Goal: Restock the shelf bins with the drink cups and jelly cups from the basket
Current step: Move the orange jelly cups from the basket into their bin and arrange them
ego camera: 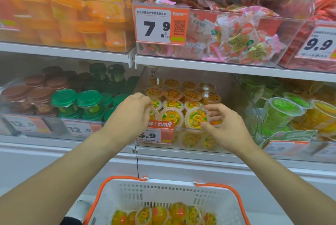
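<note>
A clear shelf bin [192, 130] with a 6.9 price tag holds several orange jelly cups [172, 104]. My right hand [224, 124] reaches into the bin's front right, its thumb and curled fingers around a tilted orange jelly cup [195, 118]. My left hand [130, 113] is at the bin's front left, fingers curled round another jelly cup [154, 114] that it mostly hides. Below, a white basket [163, 184] with orange handles holds more orange jelly cups [160, 214].
Green-lidded cups [89, 101] and brown-lidded cups [36, 94] fill the bin to the left. Green and yellow drink cups [281, 114] lie in the bin to the right. The shelf above carries bins of orange packs [72, 21] and pink wrapped sweets [241, 39].
</note>
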A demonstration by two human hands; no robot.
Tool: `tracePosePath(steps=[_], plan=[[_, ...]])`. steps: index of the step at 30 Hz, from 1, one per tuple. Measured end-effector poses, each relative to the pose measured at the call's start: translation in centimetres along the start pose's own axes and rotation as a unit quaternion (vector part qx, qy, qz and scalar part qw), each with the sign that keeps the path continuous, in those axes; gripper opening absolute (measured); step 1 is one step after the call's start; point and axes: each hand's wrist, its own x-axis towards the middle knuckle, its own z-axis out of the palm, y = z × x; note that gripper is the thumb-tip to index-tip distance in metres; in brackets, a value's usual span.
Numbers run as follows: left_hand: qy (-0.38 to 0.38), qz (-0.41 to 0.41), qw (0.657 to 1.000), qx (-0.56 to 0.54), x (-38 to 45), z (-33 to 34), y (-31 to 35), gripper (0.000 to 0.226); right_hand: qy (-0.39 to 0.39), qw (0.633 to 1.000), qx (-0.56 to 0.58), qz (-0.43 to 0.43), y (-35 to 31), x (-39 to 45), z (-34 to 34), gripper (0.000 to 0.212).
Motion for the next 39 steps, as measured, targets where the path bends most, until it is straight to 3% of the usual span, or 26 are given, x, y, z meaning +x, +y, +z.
tracePosePath(steps=[9, 11, 14, 16, 17, 19, 21, 22, 24, 26, 29, 32, 35, 39], plan=[[0.049, 0.056, 0.997, -0.024, 1.0, -0.2, -0.5, 0.033, 0.026, 0.996, -0.086, -0.022, -0.5, -0.9, 0.1, 0.042], [0.111, 0.096, 0.987, -0.068, 0.1, -1.0, 0.1, 0.026, 0.054, 0.983, -0.152, -0.09, -0.7, -1.6, 0.0, 0.041], [0.169, 0.145, 0.958, -0.181, -2.2, -1.7, 1.9, 0.012, 0.118, 0.942, -0.166, -0.265, -1.9, -3.2, 0.1, 0.016], [0.09, 0.166, 0.954, -0.232, -3.9, -0.9, 3.0, 0.011, 0.08, 0.924, -0.144, -0.346, -2.6, -4.9, 1.1, 0.004], [0.006, 0.162, 0.96, -0.228, -4.6, 0.2, 3.0, 0.011, 0.039, 0.921, -0.134, -0.363, -2.4, -5.9, 2.2, 0.003], [-0.232, 0.119, 0.951, -0.165, -5.9, 2.9, 2.3, 0.01, -0.064, 0.918, -0.153, -0.36, -1.5, -7.9, 4.8, 0.006], [-0.47, 0.039, 0.88, -0.053, -7.2, 6.2, 0.6, 0.02, -0.223, 0.905, -0.241, -0.27, 0.3, -9.9, 7.9, 0.014], [-0.556, 0.004, 0.831, 0.018, -8.1, 7.8, -0.3, 0.027, -0.313, 0.878, -0.308, -0.19, 1.9, -10.7, 9.3, 0.021], [-0.627, -0.016, 0.768, 0.127, -10.5, 10.5, -2.0, 0.032, -0.45, 0.803, -0.39, -0.014, 4.9, -12.7, 11.8, 0.033], [-0.607, -0.036, 0.773, 0.183, -13.7, 12.9, -3.7, 0.031, -0.506, 0.774, -0.361, 0.12, 8.6, -15.1, 13.9, 0.032], [-0.562, -0.11, 0.804, 0.16, -19.9, 17.8, -6.4, 0.036, -0.467, 0.804, -0.307, 0.204, 13.4, -19.9, 15.9, 0.022], [-0.586, -0.169, 0.782, 0.127, -27.4, 24.1, -9.5, 0.056, -0.415, 0.822, -0.3, 0.251, 17.1, -23.7, 16.2, 0.024], [-0.613, -0.236, 0.743, 0.132, -32.8, 25.2, -9.6, 0.079, -0.421, 0.803, -0.275, 0.32, 16.9, -25.0, 16.6, 0.019], [-0.596, -0.229, 0.759, 0.126, -33.5, 24.4, -7.9, 0.075, -0.419, 0.816, -0.187, 0.351, 15.9, -25.6, 19.2, 0.012]])
